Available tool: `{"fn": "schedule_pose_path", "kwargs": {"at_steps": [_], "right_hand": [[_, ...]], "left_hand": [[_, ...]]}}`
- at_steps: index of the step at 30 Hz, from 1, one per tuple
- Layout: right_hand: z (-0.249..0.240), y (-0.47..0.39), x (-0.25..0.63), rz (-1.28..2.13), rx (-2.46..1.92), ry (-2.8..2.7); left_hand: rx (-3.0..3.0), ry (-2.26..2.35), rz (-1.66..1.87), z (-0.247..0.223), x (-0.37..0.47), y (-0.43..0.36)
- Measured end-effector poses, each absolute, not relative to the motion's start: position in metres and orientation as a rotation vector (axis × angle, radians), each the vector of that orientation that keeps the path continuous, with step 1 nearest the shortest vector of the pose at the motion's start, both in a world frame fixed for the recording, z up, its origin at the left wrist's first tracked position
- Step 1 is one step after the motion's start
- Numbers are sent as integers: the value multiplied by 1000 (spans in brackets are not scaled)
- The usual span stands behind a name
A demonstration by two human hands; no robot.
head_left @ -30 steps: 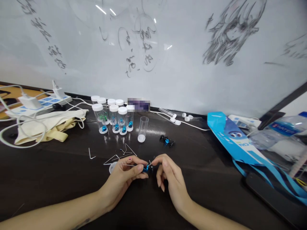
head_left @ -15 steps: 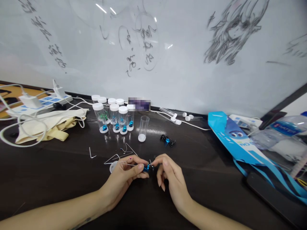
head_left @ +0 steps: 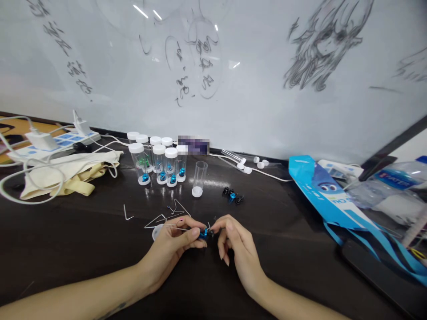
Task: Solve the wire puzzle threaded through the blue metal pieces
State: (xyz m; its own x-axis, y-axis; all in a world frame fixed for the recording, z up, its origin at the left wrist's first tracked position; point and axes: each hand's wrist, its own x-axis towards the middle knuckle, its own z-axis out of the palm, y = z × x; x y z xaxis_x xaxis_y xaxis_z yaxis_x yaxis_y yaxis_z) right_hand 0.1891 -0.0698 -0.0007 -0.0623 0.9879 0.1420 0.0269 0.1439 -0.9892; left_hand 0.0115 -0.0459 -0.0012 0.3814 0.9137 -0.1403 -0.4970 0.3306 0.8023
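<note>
My left hand (head_left: 176, 242) pinches a small blue and black part (head_left: 204, 233) between thumb and fingers, with a thin wire running beside it. On its right, my right hand (head_left: 237, 246) has bent fingers, the index fingertip at the part's black end; whether it grips anything there is too small to tell. Bent metal wires (head_left: 163, 218) and a white round cap (head_left: 156, 232) lie behind my left hand, which partly covers the cap. An open clear tube (head_left: 199, 178) stands beyond my hands, and small black and blue parts (head_left: 232, 196) lie right of it.
Several white-capped tubes (head_left: 171, 169) stand at the back left. An L-shaped key (head_left: 126, 214) lies left of the wires. Cables and a cream cloth (head_left: 76, 173) are at the left; a blue bag (head_left: 320, 191), bottles and a black phone-like slab (head_left: 376, 280) at the right.
</note>
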Motion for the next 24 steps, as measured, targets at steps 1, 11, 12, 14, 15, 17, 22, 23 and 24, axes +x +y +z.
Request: {"fn": "schedule_pose_path", "kwargs": {"at_steps": [1, 11, 12, 14, 15, 17, 22, 23, 24], "right_hand": [[-1, -70, 189, 1131, -1098, -1341], [-1, -70, 191, 1132, -1113, -1336], [-1, -70, 191, 1131, -1114, -1341], [0, -70, 190, 1127, -1114, -1349], [0, -70, 190, 1125, -1116, -1350], [0, -70, 190, 1119, -1118, -1347], [-2, -70, 190, 1125, -1105, -1355], [-2, -70, 190, 1126, -1107, -1353], [-2, -70, 190, 1124, -1110, -1350]], "left_hand": [[744, 664, 1015, -1, 12, -46], [730, 669, 1009, -2, 11, -46], [730, 670, 1010, -2, 12, -46], [734, 673, 1014, -2, 12, -46], [735, 675, 1014, -2, 12, -46], [738, 676, 1017, -1, 11, -46], [743, 666, 1011, -1, 11, -47], [742, 666, 1007, -1, 11, -47], [740, 666, 1006, -1, 11, -46]]}}
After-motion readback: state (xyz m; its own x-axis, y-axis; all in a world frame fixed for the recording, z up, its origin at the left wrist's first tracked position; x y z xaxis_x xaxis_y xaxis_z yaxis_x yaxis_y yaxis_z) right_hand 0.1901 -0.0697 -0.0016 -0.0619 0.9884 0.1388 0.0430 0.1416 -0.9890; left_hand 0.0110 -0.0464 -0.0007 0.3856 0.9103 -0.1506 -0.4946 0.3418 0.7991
